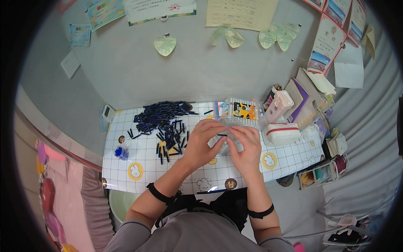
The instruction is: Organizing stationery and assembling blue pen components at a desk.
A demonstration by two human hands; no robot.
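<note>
Over the table, my left hand and my right hand meet with their fingertips pinched together. Between them is a small dark stick, which looks like an ink cartridge. A clear plastic container shows under and between my hands, partly hidden by them. To the left lies a big heap of similar dark blue sticks, with a looser cluster spread at its near side. A small clear jar with bright blue bits in it stands at the table's left.
A clear box of white-capped pens stands behind my hands. To its right are a pink container, a white zip pouch and upright notebooks. A small digital clock sits at the back left of the grid-patterned table cover.
</note>
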